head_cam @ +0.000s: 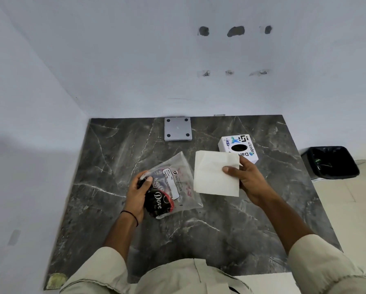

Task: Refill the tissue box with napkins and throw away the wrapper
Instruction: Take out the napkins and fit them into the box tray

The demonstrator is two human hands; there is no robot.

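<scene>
On the desk, the box sits just past the right hand, hole facing up. That grip is pinched shut on the napkins, so it's the closer one. Left hand is clamped on the wrapper.
</scene>
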